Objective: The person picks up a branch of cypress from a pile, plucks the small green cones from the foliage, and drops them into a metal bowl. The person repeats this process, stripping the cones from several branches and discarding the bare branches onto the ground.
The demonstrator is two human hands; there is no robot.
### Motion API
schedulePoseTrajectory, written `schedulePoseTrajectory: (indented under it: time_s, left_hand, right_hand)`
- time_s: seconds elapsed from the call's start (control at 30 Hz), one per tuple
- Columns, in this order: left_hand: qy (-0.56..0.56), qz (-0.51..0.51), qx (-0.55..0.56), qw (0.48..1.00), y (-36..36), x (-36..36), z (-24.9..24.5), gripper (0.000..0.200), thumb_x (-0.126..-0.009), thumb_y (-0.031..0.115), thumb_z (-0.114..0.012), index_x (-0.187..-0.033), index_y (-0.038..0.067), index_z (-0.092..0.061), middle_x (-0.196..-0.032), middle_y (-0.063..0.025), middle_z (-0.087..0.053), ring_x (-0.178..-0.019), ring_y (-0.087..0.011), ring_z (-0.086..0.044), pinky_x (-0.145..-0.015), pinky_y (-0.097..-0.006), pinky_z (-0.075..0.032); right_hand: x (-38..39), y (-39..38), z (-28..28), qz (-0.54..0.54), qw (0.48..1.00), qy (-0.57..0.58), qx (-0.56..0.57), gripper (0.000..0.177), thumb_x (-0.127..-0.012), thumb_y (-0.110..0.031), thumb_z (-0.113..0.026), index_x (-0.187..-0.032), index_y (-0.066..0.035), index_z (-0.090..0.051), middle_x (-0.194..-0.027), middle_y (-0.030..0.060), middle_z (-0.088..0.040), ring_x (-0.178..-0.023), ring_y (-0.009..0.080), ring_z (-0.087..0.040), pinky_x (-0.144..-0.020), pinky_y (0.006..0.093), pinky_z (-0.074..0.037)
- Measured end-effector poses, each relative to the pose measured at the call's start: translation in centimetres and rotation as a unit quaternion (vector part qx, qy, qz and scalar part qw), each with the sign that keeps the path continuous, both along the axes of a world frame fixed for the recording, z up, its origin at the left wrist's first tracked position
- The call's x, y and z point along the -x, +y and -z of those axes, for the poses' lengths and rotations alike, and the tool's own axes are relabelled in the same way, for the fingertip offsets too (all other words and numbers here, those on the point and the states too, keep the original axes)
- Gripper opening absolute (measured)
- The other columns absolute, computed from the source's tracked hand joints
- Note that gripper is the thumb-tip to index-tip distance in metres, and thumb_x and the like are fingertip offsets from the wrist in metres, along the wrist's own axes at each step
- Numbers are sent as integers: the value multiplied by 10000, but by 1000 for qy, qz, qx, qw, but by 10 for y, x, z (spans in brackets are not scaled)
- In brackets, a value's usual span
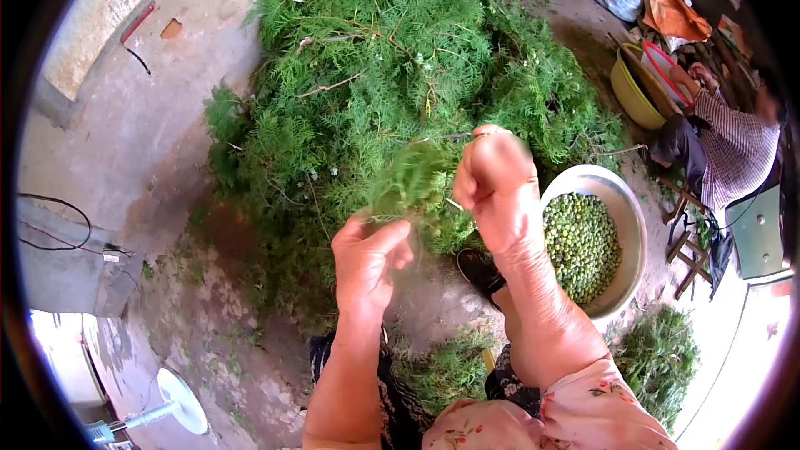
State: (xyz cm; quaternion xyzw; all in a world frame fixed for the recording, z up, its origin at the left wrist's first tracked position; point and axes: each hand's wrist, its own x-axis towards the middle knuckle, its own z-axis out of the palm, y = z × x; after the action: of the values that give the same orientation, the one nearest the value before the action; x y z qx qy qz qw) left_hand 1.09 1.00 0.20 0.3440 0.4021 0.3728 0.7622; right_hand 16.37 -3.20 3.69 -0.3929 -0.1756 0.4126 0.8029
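Note:
My right hand [496, 187] is closed round the thin stem of a green sprig, above the heap's near edge. The sprig [412, 175] stretches leftward from it, blurred by motion. Its lower leaves touch my left hand [371, 254], whose thumb and fingers are curled together at them; the exact hold is blurred. Behind both hands rises a big heap of feathery green branches [358, 75]. To the right of my right forearm stands a metal basin [635, 237] holding many small green cones [579, 246].
At the right a person [742, 146] in a checked shirt sits beside a yellow basin [631, 92] and a red-rimmed one. Small wooden stools [690, 258] stand nearby. Cut greenery [658, 358] lies at the lower right and between my feet. A white fan [182, 400] is at the lower left.

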Motion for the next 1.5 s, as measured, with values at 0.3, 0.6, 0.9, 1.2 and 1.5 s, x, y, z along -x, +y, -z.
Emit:
schedulePoseTrajectory:
  time_s: [0.3, 0.6, 0.9, 1.2, 1.5]
  left_hand:
    - [-117, -44, 32, 992, 7, 3, 4, 214, -784, 20, -647, -988, 34, -585, -884, -93, -643, -633, -132, -570, -571, -261, -461]
    - [-107, -14, 17, 994, 4, 1, 1, 255, -750, 80, -677, -982, 17, -591, -843, -54, -637, -704, -179, -605, -630, -326, -491]
    - [-94, 3, 4, 996, 5, -1, -1, 193, -725, -6, -693, -873, -8, -570, -724, -76, -603, -560, -139, -546, -462, -227, -394]
    - [-41, 10, -14, 999, -3, -6, -1, 250, -727, -93, -620, -945, 12, -557, -755, -94, -617, -533, -143, -548, -431, -234, -390]
    - [-22, 6, 6, 1000, -4, -2, -3, 223, -700, -85, -645, -890, 13, -580, -744, -98, -633, -491, -115, -542, -393, -215, -381]
  right_hand:
    - [19, -10, 15, -124, 937, -284, 160, 169, -849, -126, -616, -1009, -114, -666, -806, 29, -662, -638, 93, -593, -628, 249, -506]
    - [32, -14, 8, -106, 719, -667, 164, 202, -777, -14, -573, -933, -119, -647, -712, 90, -593, -650, 241, -634, -577, 321, -504]
    - [24, -10, 12, -47, 869, -476, 131, 219, -758, -38, -669, -971, -48, -620, -721, 91, -640, -640, 138, -617, -599, 286, -497]
    - [15, -5, 25, -22, 734, -655, 179, 246, -759, -156, -663, -981, -67, -607, -820, 148, -590, -708, 324, -596, -610, 378, -480]
    - [6, -6, 13, -33, 968, -141, 203, 178, -872, -219, -593, -835, -47, -619, -585, -29, -471, -457, 64, -367, -406, 202, -289]
